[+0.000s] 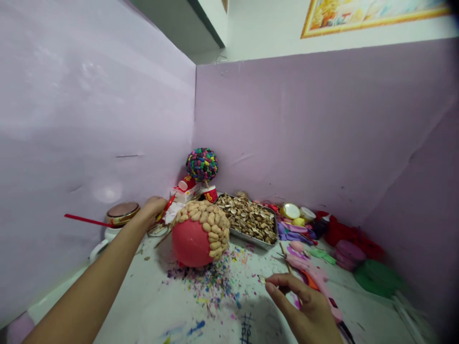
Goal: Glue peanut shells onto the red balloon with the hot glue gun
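A red balloon (190, 242) sits on the table, its top and right side covered with peanut shells (214, 229). Behind and left of it, my left hand (155, 207) is closed around a slim red and yellow tool (168, 206); its exact kind is unclear and the fingers are partly hidden. Thumb and forefinger of my right hand (299, 301) pinch a small pale piece (262, 279), perhaps a bit of shell, to the right of the balloon. A pink glue gun (311, 270) lies just beyond that hand.
A metal tray (256, 240) of shells stands behind the balloon. At the back is a multicoloured ball (202, 164) above a red paper cup (210, 194). A gold-rimmed round lid (123, 212) is at left. Colour flecks (215, 282) and a green bag (376, 278) lie on the table.
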`<state>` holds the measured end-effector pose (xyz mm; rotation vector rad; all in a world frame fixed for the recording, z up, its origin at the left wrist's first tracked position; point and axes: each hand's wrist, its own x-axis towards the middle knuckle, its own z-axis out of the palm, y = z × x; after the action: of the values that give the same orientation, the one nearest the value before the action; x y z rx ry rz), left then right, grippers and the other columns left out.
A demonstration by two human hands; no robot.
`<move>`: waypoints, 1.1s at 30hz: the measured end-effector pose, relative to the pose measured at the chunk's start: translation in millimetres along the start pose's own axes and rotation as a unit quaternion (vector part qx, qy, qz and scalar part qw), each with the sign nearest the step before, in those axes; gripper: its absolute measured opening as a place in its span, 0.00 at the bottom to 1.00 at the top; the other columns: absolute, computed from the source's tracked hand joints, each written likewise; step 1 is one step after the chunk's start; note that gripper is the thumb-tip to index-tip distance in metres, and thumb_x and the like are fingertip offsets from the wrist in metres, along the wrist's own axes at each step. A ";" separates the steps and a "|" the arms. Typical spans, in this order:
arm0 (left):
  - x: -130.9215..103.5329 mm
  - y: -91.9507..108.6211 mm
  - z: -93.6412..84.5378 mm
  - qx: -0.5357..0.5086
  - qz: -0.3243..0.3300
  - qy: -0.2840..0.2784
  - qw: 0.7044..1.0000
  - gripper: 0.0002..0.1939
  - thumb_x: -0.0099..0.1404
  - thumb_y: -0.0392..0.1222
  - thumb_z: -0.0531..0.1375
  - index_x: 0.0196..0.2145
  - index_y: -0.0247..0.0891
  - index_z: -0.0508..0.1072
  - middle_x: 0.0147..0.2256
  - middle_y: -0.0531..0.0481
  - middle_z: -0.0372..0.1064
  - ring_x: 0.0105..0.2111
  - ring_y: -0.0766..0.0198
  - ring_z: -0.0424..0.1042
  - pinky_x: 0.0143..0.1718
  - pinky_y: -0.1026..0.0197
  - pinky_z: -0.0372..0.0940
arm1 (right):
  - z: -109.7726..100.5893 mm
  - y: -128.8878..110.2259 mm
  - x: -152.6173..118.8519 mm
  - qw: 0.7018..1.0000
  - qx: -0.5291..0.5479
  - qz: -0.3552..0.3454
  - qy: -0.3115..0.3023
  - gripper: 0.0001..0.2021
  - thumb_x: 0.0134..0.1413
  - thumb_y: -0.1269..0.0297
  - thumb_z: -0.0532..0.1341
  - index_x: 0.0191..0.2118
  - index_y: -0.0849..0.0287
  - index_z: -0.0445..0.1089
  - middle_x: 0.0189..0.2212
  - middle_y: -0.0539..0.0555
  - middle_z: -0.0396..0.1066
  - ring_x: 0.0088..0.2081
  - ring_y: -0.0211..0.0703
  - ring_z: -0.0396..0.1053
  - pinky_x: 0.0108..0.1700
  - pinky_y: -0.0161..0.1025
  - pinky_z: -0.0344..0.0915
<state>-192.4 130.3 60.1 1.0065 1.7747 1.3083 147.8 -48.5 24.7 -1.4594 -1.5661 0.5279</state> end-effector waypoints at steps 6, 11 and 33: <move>-19.9 16.0 -4.4 -0.154 -0.039 -0.023 0.987 0.17 0.63 0.44 0.55 0.48 0.36 0.64 0.47 0.44 0.63 0.42 0.59 0.67 0.41 0.51 0.65 | -2.0 9.4 0.9 0.997 -0.056 -0.042 -0.039 0.11 0.45 0.53 0.60 0.25 0.53 0.74 0.26 0.49 0.76 0.30 0.44 0.73 0.30 0.31 0.67; -41.7 25.2 -7.2 -0.245 0.031 -0.048 0.968 0.14 0.62 0.44 0.55 0.43 0.34 0.66 0.36 0.48 0.67 0.30 0.66 0.68 0.29 0.61 0.66 | -2.4 15.4 2.3 0.994 -0.077 -0.062 -0.034 0.11 0.46 0.53 0.59 0.25 0.53 0.74 0.26 0.49 0.76 0.31 0.44 0.74 0.30 0.30 0.68; -221.7 -2.4 66.5 0.209 0.277 -0.446 0.825 0.10 0.59 0.42 0.53 0.40 0.41 0.66 0.32 0.51 0.67 0.31 0.64 0.64 0.33 0.65 0.59 | -21.0 14.2 10.7 0.988 0.097 0.085 0.078 0.15 0.39 0.55 0.64 0.34 0.59 0.74 0.32 0.57 0.76 0.34 0.49 0.72 0.37 0.42 0.68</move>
<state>-34.8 -39.2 61.3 2.0735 1.0419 0.5064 174.1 -41.0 27.2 -1.4550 -1.2384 0.6314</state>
